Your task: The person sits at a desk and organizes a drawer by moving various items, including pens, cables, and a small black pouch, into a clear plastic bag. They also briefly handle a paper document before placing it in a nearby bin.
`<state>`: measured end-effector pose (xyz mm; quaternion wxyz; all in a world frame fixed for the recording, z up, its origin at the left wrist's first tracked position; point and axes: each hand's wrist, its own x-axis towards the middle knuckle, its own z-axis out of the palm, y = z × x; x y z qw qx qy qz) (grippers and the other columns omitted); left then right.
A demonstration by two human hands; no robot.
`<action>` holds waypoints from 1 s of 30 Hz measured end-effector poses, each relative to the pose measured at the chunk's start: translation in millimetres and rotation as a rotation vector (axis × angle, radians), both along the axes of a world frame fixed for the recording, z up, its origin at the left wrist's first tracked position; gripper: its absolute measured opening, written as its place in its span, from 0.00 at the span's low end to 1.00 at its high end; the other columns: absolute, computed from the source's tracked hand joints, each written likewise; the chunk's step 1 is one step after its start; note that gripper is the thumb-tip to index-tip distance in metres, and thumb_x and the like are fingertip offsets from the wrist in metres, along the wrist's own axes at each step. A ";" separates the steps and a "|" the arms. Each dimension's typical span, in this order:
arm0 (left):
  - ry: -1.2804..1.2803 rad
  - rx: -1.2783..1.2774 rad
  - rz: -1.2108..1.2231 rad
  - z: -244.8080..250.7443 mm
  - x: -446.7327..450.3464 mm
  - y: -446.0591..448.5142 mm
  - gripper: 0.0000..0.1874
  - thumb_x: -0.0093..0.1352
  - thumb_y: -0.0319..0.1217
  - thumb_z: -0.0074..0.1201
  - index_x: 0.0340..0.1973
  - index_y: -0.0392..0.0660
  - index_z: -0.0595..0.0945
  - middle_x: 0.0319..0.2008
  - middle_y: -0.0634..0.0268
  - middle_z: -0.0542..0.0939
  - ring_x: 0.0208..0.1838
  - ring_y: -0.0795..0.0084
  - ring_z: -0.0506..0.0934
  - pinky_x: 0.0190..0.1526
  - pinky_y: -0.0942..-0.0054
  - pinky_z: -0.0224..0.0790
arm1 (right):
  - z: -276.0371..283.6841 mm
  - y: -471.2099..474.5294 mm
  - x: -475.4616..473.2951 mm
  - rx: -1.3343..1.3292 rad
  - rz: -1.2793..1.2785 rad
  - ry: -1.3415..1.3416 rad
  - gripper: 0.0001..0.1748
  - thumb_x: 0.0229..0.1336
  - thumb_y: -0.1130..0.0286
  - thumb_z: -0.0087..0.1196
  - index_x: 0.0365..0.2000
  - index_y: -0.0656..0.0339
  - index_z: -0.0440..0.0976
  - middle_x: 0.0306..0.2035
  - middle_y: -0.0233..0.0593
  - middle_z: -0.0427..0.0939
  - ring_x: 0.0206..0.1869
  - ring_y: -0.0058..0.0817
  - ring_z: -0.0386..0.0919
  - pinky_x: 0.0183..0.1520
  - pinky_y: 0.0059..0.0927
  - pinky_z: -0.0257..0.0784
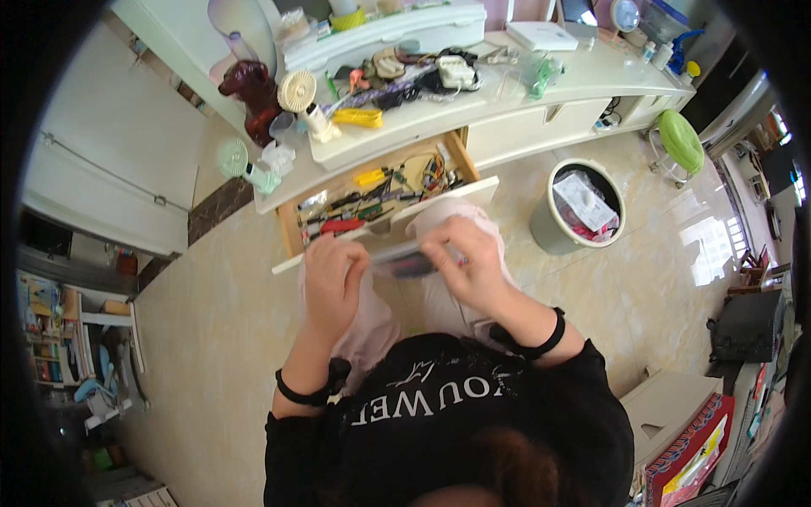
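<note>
A blurred clear plastic bag [402, 262] with something dark inside hangs between my hands, above my lap. My right hand [466, 263] grips its right end between thumb and fingers. At the bag's left end, the thumb and fingers of my left hand [334, 279] are pinched together on its edge; blur hides the exact contact. Just beyond my knees, a wooden drawer [472, 158] is pulled out from the white cabinet. Inside it lie a red-handled tool [342, 225], a yellow item [369, 177], several screwdriver-like tools and coiled wires [434, 171].
The cabinet top [500, 95] bears a cream handheld fan [298, 92], a green fan [236, 160], a dark red dog figure [248, 95], a yellow cable bundle [358, 118] and a white power strip [456, 71]. Right of the drawer stand a filled waste bin [542, 222] and a green stool [681, 142].
</note>
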<state>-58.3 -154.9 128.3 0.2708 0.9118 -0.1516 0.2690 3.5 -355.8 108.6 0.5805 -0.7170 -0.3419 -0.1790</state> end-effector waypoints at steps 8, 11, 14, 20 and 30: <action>0.312 -0.741 0.333 -19.5 -0.1 41.3 0.05 0.69 0.27 0.44 0.32 0.40 0.74 0.36 0.63 0.78 0.43 0.65 0.74 0.56 0.59 0.59 | 0.5 -7.9 13.5 0.402 0.081 0.482 0.06 0.61 0.72 0.47 0.29 0.62 0.67 0.26 0.28 0.69 0.30 0.17 0.65 0.37 0.19 0.61; 0.245 -0.908 -0.056 -30.6 12.3 35.0 0.10 0.71 0.33 0.43 0.40 0.39 0.73 0.46 0.60 0.75 0.52 0.68 0.71 0.59 0.62 0.57 | 7.0 -11.3 24.2 0.637 0.168 0.688 0.07 0.64 0.69 0.43 0.29 0.60 0.65 0.27 0.26 0.66 0.31 0.15 0.63 0.39 0.17 0.59; 0.337 -0.756 -0.369 -47.7 28.5 3.7 0.22 0.69 0.37 0.48 0.54 0.38 0.66 0.56 0.55 0.66 0.60 0.66 0.65 0.61 0.66 0.55 | 7.9 -2.0 27.3 0.763 0.312 0.852 0.09 0.65 0.67 0.42 0.30 0.59 0.67 0.28 0.26 0.67 0.33 0.15 0.64 0.42 0.18 0.59; 0.781 -1.048 -0.489 -53.5 31.2 -30.6 0.26 0.67 0.28 0.50 0.59 0.38 0.62 0.54 0.62 0.68 0.56 0.72 0.67 0.57 0.71 0.60 | 1.0 -1.2 39.5 0.905 0.219 1.007 0.09 0.65 0.65 0.43 0.35 0.60 0.67 0.29 0.26 0.68 0.34 0.14 0.65 0.42 0.17 0.61; 0.742 -0.698 -0.131 -53.6 41.4 -40.1 0.20 0.71 0.31 0.43 0.56 0.37 0.65 0.42 0.60 0.76 0.36 0.75 0.76 0.37 0.78 0.72 | -46.2 -33.5 11.3 0.148 0.499 0.926 0.22 0.58 0.65 0.52 0.48 0.67 0.61 0.33 0.43 0.76 0.27 0.20 0.77 0.28 0.22 0.77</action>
